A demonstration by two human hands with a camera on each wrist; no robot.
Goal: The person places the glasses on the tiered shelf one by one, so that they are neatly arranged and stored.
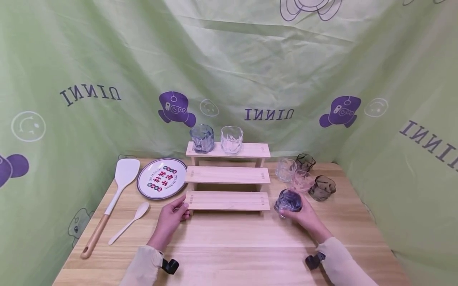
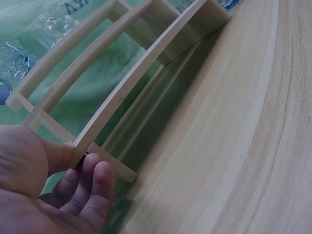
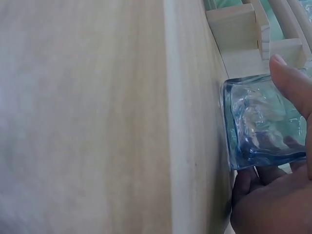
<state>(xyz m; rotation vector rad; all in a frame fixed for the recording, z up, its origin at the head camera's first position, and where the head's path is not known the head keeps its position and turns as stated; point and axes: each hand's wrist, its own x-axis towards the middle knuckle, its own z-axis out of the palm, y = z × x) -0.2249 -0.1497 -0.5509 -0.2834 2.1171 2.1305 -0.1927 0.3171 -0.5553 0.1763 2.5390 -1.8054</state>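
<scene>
A three-tier wooden rack (image 1: 229,200) stands in the middle of the table. My left hand (image 1: 171,219) pinches the left end of its lowest shelf, thumb on top and fingers curled beneath, as the left wrist view shows. To the right of the rack, my right hand (image 1: 304,216) holds a blue glass tumbler (image 1: 288,201) with thumb and fingers around its sides. In the right wrist view the tumbler (image 3: 263,122) is close to the tabletop. The rack's top shelf (image 1: 252,150) bears a blue-grey glass (image 1: 202,139) and a clear glass (image 1: 231,140).
Behind my right hand stand a clear glass (image 1: 286,170), a pink glass (image 1: 302,181) and two dark glasses (image 1: 323,188). Left of the rack lie a plate (image 1: 146,186), a white spatula with wooden handle (image 1: 127,172) and a small spoon (image 1: 141,210). Green curtain (image 1: 229,79) surrounds the table.
</scene>
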